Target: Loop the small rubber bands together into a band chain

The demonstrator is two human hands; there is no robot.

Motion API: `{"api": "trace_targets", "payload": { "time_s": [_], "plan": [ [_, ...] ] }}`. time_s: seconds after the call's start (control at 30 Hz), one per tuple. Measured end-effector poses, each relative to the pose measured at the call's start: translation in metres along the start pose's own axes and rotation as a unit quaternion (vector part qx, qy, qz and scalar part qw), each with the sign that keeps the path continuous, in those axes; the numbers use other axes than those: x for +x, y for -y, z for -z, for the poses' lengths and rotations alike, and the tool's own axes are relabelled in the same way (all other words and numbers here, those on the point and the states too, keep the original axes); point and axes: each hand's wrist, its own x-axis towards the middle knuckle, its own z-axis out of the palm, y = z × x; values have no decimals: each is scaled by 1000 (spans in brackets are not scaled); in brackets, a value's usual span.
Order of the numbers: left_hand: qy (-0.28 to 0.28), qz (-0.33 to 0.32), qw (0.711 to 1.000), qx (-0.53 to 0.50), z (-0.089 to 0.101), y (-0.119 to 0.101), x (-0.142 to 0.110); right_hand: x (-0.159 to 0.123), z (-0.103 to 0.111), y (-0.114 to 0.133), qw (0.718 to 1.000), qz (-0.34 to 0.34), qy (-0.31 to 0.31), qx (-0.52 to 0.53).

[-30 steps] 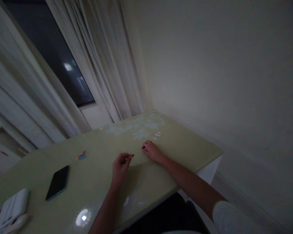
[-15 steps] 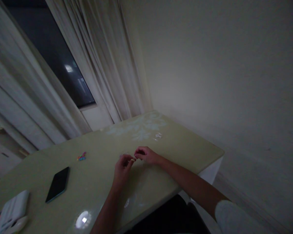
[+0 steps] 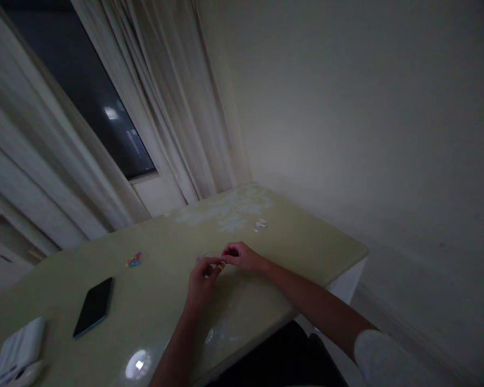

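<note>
The left hand (image 3: 201,277) pinched a small pale piece (image 3: 222,265) between its fingers, over the tabletop (image 3: 161,301). The right hand (image 3: 242,257) met it there, its fingertips bunched at the piece; whether they gripped it could not be told. Left of the piece lay the colourful bits (image 3: 133,260) and a phone (image 3: 93,307); beyond it, small white pieces (image 3: 260,224).

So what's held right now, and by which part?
A small pale piece, in the left hand's fingertips; which part is gripped can't be told. Right hand meets it; its hold is unclear.
</note>
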Motion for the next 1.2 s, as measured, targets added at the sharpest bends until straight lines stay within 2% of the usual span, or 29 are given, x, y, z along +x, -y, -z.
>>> {"api": "trace_targets", "payload": {
  "time_s": [0.3,0.53,0.7,0.8,0.97,1.2],
  "plan": [
    [1,-12,1000,15,-3,-2,0,1,5,-4,999,-17,23,-22],
    [-15,-1,1000,15,-2,-3,-1,2,5,0,991,-20,19,-133],
    [-34,15,999,0,-2,0,0,-2,27,3,955,-11,-67,-288],
    [-34,28,999,-15,-3,2,0,-7,42,2,927,-20,-92,-364],
    [-36,50,997,-38,-4,3,-1,-10,49,-4,900,-36,-65,-428],
    [-39,60,997,-36,-3,0,0,-5,40,-1,894,-32,-40,-445]
  ]
}}
